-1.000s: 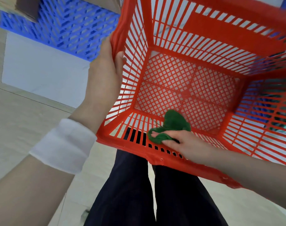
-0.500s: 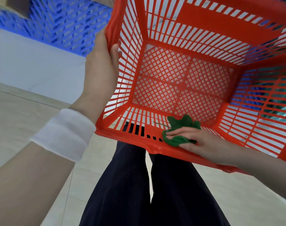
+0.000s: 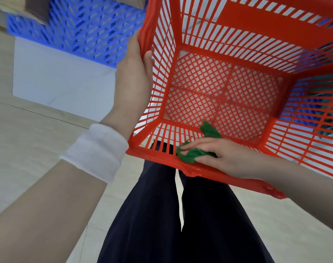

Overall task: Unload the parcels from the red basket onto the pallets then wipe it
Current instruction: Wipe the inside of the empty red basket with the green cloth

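The red basket is tilted with its open mouth toward me, and its mesh bottom holds no parcels. My left hand grips the basket's left rim, thumb inside the wall. My right hand holds a crumpled green cloth against the inside of the near wall, close to the rim. A brown parcel lies on the blue pallet at the upper left.
The blue pallet rests on a white block on the pale tiled floor. My dark trouser legs stand right below the basket. More blue and teal shapes show blurred through the basket's right wall.
My right hand slid the green cloth along the near wall, to the right and toward the rim. The basket shifted slightly in my left hand's grip.
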Tool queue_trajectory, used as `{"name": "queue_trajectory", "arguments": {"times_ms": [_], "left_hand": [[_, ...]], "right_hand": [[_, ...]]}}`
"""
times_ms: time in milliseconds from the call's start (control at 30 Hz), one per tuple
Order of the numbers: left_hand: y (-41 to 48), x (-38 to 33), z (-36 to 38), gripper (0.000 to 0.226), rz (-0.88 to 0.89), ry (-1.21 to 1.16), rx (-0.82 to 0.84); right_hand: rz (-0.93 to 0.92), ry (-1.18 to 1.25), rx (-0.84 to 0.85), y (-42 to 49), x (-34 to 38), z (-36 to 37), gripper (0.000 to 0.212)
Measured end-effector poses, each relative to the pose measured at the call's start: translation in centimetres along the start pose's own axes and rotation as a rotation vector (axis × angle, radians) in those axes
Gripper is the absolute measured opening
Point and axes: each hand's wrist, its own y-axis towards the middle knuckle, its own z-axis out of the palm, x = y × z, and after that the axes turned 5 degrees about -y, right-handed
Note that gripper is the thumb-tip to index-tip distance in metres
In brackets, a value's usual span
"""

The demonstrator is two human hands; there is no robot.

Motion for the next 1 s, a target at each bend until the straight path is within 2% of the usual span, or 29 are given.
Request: {"name": "queue_trajectory", "arguments": {"times_ms": [133, 233, 367, 433, 600, 800, 933, 1000], "left_hand": [[0.0, 0.0, -0.1, 0.041, 0.009, -0.004, 0.016], [0.0, -0.1, -0.1, 0.042, 0.000, -0.015, 0.032], [-0.1, -0.2, -0.2, 0.041, 0.004, -0.022, 0.027], [-0.1, -0.2, -0.1, 0.041, 0.004, -0.008, 0.026], [-0.1, -0.3, -0.1, 0.041, 0.009, -0.024, 0.023], [0.0, -0.1, -0.1, 0.042, -0.001, -0.010, 0.033], [0.0, -0.2, 0.0, 0.041, 0.008, 0.011, 0.019], [0.0, -0.2, 0.0, 0.041, 0.007, 0.023, 0.020]], "right_hand": [[-0.068, 0.059, -0.013, 3.8, 3.3, 1.5, 0.034], [-0.061, 0.083, -0.003, 2.5, 1.9, 1.0, 0.036], [0.057, -0.031, 0.068, -1.0, -0.8, -0.6, 0.032], [0.065, -0.042, 0.021, -0.3, -0.1, -0.7, 0.030], [0.021, 0.146, -0.193, 3.3, 4.2, 2.0, 0.023], [0.079, 0.078, 0.001, -2.8, -0.2, 0.6, 0.041], [0.246, -0.016, -0.006, -5.8, -2.7, -0.9, 0.026], [0.233, 0.038, -0.031, -4.6, -2.4, -0.2, 0.030]]}}
